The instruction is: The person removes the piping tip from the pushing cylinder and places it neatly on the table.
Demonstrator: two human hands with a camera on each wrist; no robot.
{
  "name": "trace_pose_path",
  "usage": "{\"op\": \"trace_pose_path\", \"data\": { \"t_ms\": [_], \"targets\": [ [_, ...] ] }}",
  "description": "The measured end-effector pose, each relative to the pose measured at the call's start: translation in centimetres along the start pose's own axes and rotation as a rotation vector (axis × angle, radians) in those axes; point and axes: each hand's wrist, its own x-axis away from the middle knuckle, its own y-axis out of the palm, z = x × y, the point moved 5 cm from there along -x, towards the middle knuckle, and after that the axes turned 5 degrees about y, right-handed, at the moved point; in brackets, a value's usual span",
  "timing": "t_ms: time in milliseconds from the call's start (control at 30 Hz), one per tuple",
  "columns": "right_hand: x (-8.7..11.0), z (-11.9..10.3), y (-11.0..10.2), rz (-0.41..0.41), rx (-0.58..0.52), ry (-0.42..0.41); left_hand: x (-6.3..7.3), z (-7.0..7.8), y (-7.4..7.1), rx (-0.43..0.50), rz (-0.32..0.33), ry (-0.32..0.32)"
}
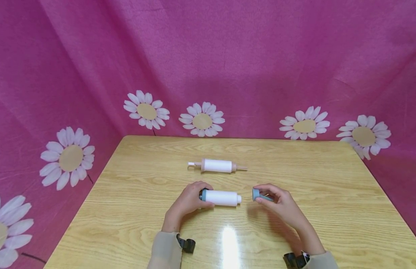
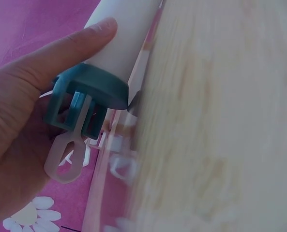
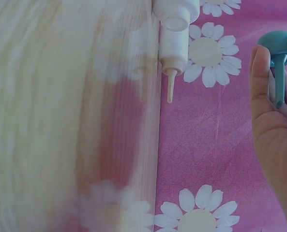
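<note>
My left hand [image 1: 191, 199] grips a white cylinder [image 1: 222, 198] at its teal end, the thumb lying along the white wall. In the left wrist view that teal end piece [image 2: 97, 87] has open struts, and a pale looped tab [image 2: 66, 157] sticks out of it. The cylinder's other end narrows to a short white neck facing right. Across a small gap, my right hand [image 1: 282, 203] pinches a teal cap [image 1: 256, 194] with a thin teal stem [image 3: 279, 79]. The cap's wide side faces the neck.
Behind the hands lies a similar white cylinder [image 1: 218, 165] with beige ends, a thin stem to the right and a white loop to the left. The wooden table [image 1: 144, 168] meets a pink curtain [image 1: 228, 67] printed with daisies at the back and sides.
</note>
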Motion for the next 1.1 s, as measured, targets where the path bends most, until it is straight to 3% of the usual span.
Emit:
{"op": "trace_pose_path", "data": {
  "t_ms": [267,633,867,1100],
  "targets": [
    [-0.1,0.2,0.1,0.010,0.018,-0.013,0.0,0.2,-0.1,0.010,-0.001,0.024],
    [-0.1,0.2,0.0,0.003,0.016,-0.010,0.0,0.5,-0.5,0.046,0.027,-0.014],
    [-0.1,0.0,0.1,0.009,0.021,-0.019,0.1,1.6,-1.0,0.050,0.110,0.049],
    [-0.2,-0.6,0.2,0.010,0.017,-0.030,0.2,3.6,-1.7,0.039,0.198,0.136]
  ]
}}
